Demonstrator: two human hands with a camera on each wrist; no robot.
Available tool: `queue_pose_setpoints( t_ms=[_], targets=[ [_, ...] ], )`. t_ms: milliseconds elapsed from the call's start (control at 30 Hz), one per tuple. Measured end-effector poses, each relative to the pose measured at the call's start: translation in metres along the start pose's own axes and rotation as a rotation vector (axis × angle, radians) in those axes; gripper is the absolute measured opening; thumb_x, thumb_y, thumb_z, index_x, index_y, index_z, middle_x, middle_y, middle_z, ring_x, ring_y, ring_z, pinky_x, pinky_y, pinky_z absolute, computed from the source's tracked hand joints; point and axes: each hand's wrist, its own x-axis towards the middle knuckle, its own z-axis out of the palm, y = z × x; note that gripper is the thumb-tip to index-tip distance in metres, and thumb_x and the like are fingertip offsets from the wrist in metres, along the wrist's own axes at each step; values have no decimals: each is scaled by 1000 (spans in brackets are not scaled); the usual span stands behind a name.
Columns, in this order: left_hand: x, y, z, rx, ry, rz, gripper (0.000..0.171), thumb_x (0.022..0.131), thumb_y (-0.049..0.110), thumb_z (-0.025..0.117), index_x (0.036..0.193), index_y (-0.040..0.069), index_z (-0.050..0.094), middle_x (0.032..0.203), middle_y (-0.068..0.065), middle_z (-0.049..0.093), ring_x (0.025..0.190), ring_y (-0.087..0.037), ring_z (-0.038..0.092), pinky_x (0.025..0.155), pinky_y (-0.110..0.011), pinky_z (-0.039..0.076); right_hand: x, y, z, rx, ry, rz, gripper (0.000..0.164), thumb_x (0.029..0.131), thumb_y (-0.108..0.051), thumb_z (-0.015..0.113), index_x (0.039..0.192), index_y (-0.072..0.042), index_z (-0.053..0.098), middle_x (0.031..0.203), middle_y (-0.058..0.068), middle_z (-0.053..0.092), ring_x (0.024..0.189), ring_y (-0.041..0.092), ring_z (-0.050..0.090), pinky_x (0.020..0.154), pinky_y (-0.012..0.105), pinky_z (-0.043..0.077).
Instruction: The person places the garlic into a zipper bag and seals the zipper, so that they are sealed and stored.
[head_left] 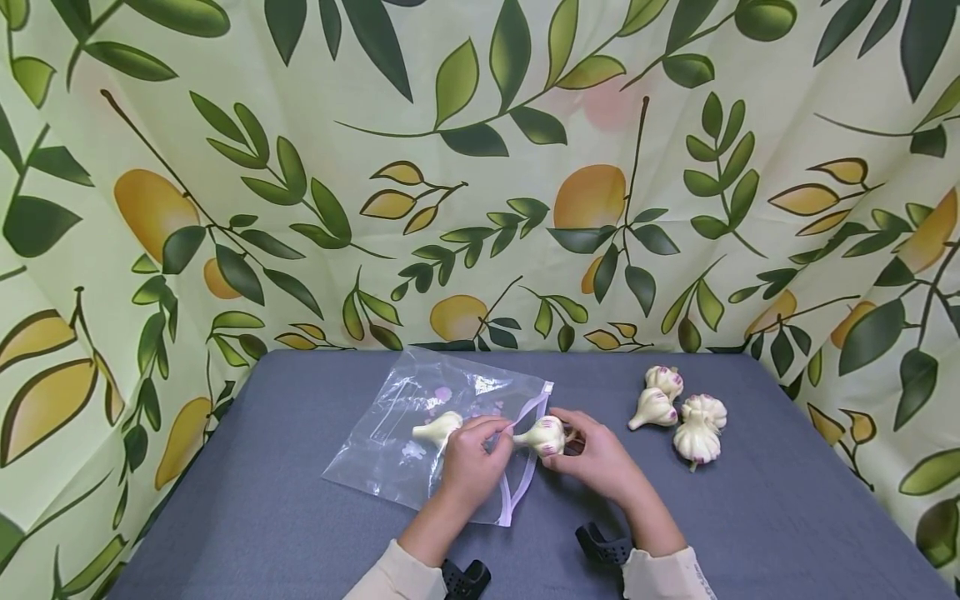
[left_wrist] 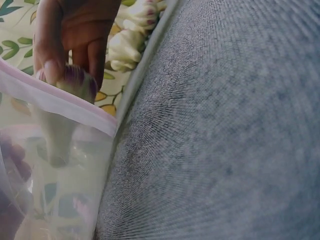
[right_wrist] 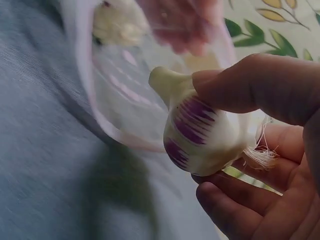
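Observation:
My right hand (head_left: 596, 450) grips a garlic bulb (right_wrist: 200, 125) between thumb and fingers, its stem pointing left into the mouth of a clear zip bag (head_left: 390, 400). In the right wrist view the bulb shows purple streaks and a tuft of roots. My left hand (head_left: 474, 458) pinches the bag's pinkish zip edge (left_wrist: 60, 95) and holds the mouth apart. Another garlic bulb (head_left: 438, 428) lies inside the bag, partly behind the left hand. The left wrist view shows the held bulb's stem through the plastic.
Several garlic bulbs (head_left: 697, 437) sit in a group on the right of the grey cloth-covered table (head_left: 300, 533). A leaf-and-fruit patterned curtain (head_left: 480, 208) hangs behind the table. Dark wrist straps (head_left: 603, 546) are on both wrists.

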Motion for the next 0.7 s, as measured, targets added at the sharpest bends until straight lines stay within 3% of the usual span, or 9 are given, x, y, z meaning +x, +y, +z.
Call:
queue_pose_setpoints(
  t_ms=[167,333,400,600,700],
  targets=[
    [0,1,-1,-5,-16,-8,11,80,7,73,89,10,79,91,-1,76,89,-14,72,82,-30,58,2,-3,19,-36,16,6,67,70,-12,85,132,-3,60,119,9,65,92,14,60,81,28,55],
    [2,3,0,-2,-18,31,11,81,6,71,90,8,79,90,-1,76,88,-15,72,82,-30,58,2,-9,36,-174,145,-80,66,68,-14,87,128,-2,63,123,14,66,109,29,63,93,47,53],
    [2,3,0,-1,-13,57,12,81,5,71,90,7,79,91,-1,76,88,-15,72,82,-28,58,2,-11,41,-205,182,-115,63,68,-14,87,125,-2,64,120,14,67,112,31,63,95,49,51],
    [3,6,0,-6,4,116,13,79,5,71,90,7,79,91,-2,76,88,-14,72,81,-26,57,5,-16,57,-210,164,-151,33,67,-9,79,99,-11,68,92,-1,65,82,14,60,72,31,52],
    [4,7,-1,-22,11,138,14,79,4,71,90,7,79,92,-3,76,89,-15,73,83,-26,57,8,-18,64,-187,163,-158,25,68,-4,75,91,-11,66,83,-2,62,75,13,57,66,30,50]
  ],
)
